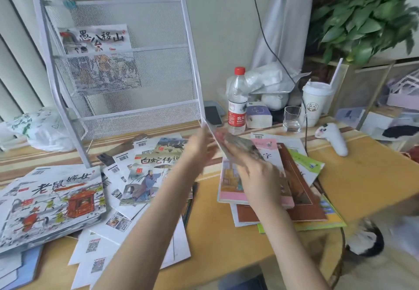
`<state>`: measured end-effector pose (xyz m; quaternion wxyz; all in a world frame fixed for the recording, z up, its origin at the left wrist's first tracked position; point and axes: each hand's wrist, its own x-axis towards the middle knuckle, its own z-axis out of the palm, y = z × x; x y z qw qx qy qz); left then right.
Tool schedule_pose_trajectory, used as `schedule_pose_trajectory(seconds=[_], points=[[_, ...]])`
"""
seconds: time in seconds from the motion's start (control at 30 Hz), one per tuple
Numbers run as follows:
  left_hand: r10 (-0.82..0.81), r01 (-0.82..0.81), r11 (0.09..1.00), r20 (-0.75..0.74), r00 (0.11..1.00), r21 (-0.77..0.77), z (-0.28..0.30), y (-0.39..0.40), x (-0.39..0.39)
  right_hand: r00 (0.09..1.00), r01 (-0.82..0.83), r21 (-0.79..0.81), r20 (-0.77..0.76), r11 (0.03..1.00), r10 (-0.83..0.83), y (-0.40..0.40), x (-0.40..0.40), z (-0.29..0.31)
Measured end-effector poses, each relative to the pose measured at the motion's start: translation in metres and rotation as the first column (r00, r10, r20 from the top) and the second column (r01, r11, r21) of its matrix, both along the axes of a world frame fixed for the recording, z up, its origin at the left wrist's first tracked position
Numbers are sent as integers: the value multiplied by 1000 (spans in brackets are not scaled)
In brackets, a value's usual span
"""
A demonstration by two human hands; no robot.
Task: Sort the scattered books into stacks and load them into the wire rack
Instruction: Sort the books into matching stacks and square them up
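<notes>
Both hands meet over the middle of the wooden table (362,176), holding one thin book (235,146) tilted on edge and blurred: the left hand (199,146) has its fingers against the upper corner, the right hand (258,176) grips the lower end. At nine o'clock the scattered books (74,199) show titles 老鼠嫁女 and 白蛇传说. At three o'clock lies a rough stack (283,190), pink cover on top. The wire rack (118,62) stands at eleven o'clock, one book (99,40) reading 愚公移山 in its middle tier. A red-capped water bottle (237,101) stands at twelve.
</notes>
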<state>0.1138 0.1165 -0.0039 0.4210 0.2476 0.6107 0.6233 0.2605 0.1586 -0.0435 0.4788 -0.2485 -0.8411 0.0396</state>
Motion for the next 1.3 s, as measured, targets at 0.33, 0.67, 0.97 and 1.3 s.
schedule_pose_trajectory(seconds=[0.33, 0.67, 0.97, 1.3], points=[[188, -210, 958, 126, 974, 196, -22, -74, -53, 936, -325, -424, -14, 846, 352, -18, -24, -12], [371, -304, 847, -74, 926, 437, -12, -142, -64, 831, -555, -699, -458, 450, 315, -38, -85, 7], [42, 16, 994, -525, 850, 106, -34, -189, -94, 902, -427, -799, -345, 425, 259, -42, -118, -6], [-385, -144, 873, -841, 380, -465, -89, -163, -107, 983, -169, -847, -184, 504, 21, 16, -101, -20]])
